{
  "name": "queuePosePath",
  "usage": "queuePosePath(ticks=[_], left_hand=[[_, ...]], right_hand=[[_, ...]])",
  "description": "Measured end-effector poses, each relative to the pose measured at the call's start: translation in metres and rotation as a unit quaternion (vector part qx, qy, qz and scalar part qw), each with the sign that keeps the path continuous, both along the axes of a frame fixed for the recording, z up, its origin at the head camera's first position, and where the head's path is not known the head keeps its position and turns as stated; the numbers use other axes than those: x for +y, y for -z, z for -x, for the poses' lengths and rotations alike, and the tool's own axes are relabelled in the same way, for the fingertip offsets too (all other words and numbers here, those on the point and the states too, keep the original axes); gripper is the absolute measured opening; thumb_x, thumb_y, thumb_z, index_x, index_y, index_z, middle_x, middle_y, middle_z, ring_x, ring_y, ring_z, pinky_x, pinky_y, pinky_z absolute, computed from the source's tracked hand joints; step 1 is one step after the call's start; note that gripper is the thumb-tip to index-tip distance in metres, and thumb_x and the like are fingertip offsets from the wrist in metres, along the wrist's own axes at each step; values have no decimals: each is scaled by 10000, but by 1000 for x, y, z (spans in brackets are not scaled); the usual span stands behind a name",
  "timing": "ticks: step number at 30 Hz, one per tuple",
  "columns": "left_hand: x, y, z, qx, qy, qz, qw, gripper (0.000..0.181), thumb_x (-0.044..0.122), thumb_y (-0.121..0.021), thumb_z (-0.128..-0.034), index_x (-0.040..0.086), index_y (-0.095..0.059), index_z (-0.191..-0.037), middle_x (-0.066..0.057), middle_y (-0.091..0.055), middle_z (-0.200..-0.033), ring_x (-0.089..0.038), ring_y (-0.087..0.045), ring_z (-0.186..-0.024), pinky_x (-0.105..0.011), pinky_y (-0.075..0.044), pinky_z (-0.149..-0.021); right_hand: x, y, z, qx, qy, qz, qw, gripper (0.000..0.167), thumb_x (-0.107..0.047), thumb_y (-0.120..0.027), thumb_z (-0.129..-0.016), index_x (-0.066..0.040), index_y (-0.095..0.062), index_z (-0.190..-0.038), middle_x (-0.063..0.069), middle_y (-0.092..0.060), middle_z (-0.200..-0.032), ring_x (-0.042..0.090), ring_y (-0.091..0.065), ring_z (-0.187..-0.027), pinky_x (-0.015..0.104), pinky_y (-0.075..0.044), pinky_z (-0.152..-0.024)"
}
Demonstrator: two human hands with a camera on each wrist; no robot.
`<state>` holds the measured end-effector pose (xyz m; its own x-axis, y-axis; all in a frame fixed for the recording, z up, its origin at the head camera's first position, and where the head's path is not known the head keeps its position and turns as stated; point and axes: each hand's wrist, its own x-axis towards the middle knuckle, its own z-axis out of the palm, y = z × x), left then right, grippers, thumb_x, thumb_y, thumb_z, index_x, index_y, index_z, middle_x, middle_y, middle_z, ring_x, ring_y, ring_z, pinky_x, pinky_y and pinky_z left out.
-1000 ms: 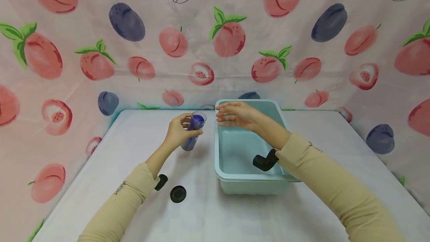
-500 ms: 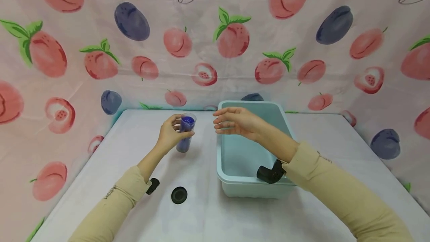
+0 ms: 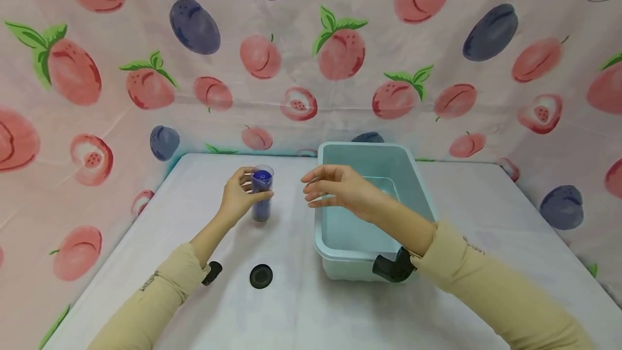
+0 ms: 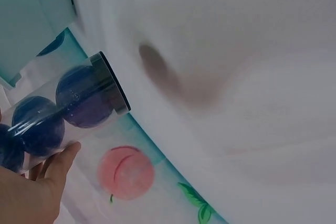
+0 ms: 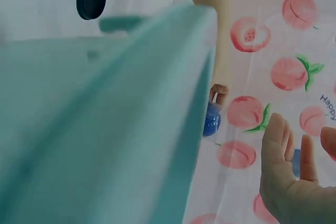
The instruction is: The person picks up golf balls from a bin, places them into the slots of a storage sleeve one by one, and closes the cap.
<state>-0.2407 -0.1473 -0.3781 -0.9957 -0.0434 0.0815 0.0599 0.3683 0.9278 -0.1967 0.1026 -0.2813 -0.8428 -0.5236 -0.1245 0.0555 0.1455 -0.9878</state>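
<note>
So on the far left there's a beige sleeve (image 3: pixel 146 290) with a small black wrist cam (image 3: pixel 211 273) at the cuff. Next is the left hand (image 3: pixel 234 200), and its grip is wrapped round a clear tube (image 3: pixel 262 210), thumb on the near side, fingers round the back. The tube is pretty much upright, over the left half of the white table (image 3: pixel 301 317), with blue balls (image 4: pixel 86 96) stacked inside and a black cap on the bottom end. Nearer the person, below the tube, a round black disc (image 3: pixel 261 276) lies flat. Then the right hand (image 3: pixel 342 188): grip's wide and loose, fingers spaced apart, poking out past the left rim of a pale teal tub (image 3: pixel 318 226) that sits right of the tube.
</note>
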Motion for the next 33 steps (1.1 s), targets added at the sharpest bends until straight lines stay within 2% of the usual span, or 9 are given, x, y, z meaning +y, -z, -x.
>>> queuePosePath(ticks=[8, 14, 17, 22, 25, 28, 31, 33], left_hand=[[-7, 2, -4, 79, -186, -51, 9998, 647, 88, -768, -771, 75, -456, -1338, -216, -538, -1311, -378, -532, -1202, -491, -444, -1004], [-11, 2, -6, 165, -178, -52, 9997, 642, 82, -763, -775, 73, -477, -1349, -215, -537, -1308, -380, -539, -1191, -491, -450, -996], [-14, 2, -8, 252, -143, -35, 9996, 632, 74, -770, -766, 66, -489, -1332, -218, -550, -1290, -379, -552, -1174, -483, -454, -994], [-19, 5, -15, 550, -104, -26, 9984, 607, 55, -774, -755, 36, -501, -1296, -221, -574, -1268, -379, -582, -1135, -465, -471, -978], [-21, 10, -18, 630, -82, 16, 9980, 600, 43, -775, -750, 32, -502, -1284, -218, -582, -1261, -372, -598, -1114, -459, -494, -946], [-22, 15, -22, 605, -33, 42, 9982, 601, 51, -778, -750, 40, -501, -1283, -207, -584, -1261, -356, -604, -1113, -440, -507, -930], [-23, 17, -26, 635, -16, 71, 9980, 599, 69, -777, -758, 42, -498, -1287, -204, -583, -1264, -344, -604, -1118, -405, -517, -922], [-24, 17, -29, 705, -32, 34, 9975, 591, 67, -774, -760, 45, -501, -1284, -202, -588, -1256, -339, -607, -1110, -370, -526, -904]], right_hand=[[-8, 1, -20, 842, -217, -312, 9957, 245, -90, -588, -914, 18, -588, -1134, 110, -621, -995, 171, -636, -859, 356, -555, -848], [-19, 4, -41, 1944, -311, -478, 9793, 224, -95, -638, -880, -24, -624, -1091, 124, -629, -1016, 179, -629, -901, 272, -546, -818], [-27, 9, -49, 2254, -416, -374, 9726, 207, -74, -648, -867, -13, -629, -1064, 144, -633, -1025, 136, -625, -901, 238, -541, -810], [-39, 23, -61, 2515, -610, 27, 9659, 203, -50, -649, -854, -11, -636, -1052, 144, -643, -1009, 107, -619, -882, 220, -538, -807], [-46, 37, -68, 2687, -741, 136, 9603, 205, -30, -649, -848, -8, -635, -1051, 144, -650, -1008, 172, -631, -880, 226, -543, -802], [-53, 51, -72, 2791, -858, 29, 9564, 211, -29, -657, -847, -7, -629, -1055, 134, -656, -1017, 172, -633, -886, 214, -541, -803], [-58, 63, -74, 2885, -915, -138, 9530, 217, -41, -664, -853, -30, -626, -1067, 101, -655, -1028, 105, -620, -899, 209, -537, -815], [-63, 68, -73, 3104, -939, -220, 9457, 216, -41, -661, -857, -36, -624, -1070, 86, -653, -1031, 85, -614, -905, 210, -536, -822]])
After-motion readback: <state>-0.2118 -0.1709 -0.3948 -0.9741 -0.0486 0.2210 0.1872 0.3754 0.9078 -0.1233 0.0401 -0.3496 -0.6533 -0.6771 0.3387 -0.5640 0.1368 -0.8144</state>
